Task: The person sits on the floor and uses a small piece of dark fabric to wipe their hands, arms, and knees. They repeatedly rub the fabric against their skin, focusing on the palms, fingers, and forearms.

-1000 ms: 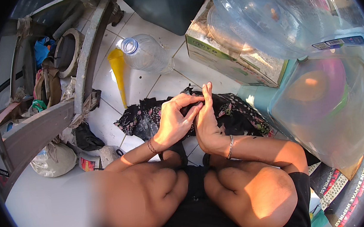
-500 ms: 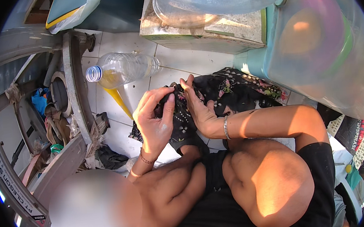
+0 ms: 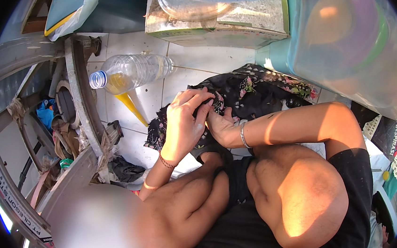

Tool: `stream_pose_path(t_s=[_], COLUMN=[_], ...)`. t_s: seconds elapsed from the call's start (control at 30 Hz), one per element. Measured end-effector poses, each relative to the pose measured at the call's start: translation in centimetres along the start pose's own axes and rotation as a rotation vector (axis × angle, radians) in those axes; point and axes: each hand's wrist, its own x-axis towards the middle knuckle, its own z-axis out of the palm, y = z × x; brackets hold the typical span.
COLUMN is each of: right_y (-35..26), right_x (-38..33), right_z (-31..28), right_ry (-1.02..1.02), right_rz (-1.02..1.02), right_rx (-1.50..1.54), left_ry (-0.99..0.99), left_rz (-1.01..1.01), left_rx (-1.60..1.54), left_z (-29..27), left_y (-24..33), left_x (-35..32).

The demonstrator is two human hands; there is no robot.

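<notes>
A black cloth with pink flowers and white dots [image 3: 252, 93] lies bunched on the tiled floor in front of my knees. My left hand [image 3: 188, 122] is closed at its left part, fingers bent over and thumb pressed in, with the fabric around the fingertips. Against it, my right hand [image 3: 223, 130] is also closed on the cloth; its fingertips meet the left ones and are partly hidden. Whether something small sits between the fingertips, I cannot make out.
A clear plastic bottle [image 3: 137, 71] without a cap lies on its side, a yellow tapered thing [image 3: 132, 110] beside it. A worn box [image 3: 228, 32] stands behind, a translucent bin [image 3: 343, 50] at right. A metal frame [image 3: 82, 91] rises at left.
My left hand has moved right and turned over, so its fingers now meet the right hand's. Before, the hands were slightly apart, with the right fingers stretched out; they are now bent in.
</notes>
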Motion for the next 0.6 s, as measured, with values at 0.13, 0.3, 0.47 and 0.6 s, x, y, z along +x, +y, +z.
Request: stream_pose_path(t_s=[0.13,0.3,0.47,0.6], right_y=[-4.1,-3.2,-0.9,9.3], right_x=[-0.5,-1.8,-1.8,-3.1], right_z=[0.1,1.7,3.9,5.1], right_ry=[0.232,0.529,0.678,0.666], right_rz=[0.189,0.092,-0.063,-0.31], right_rx=[0.312,0.611,0.941,1.429], left_ry=[-0.363,-0.287,-0.378,-0.028], left_rz=[0.045,0.044,0.005,0.052], left_rx=[-0.103,-0.163,-0.54,-0.932], left_z=[0.2,-0.7,-2.2,-5.4], left_y=[0.0,1.0,1.1,0.8], left_x=[-1.2,-1.7,-1.7,-2.6])
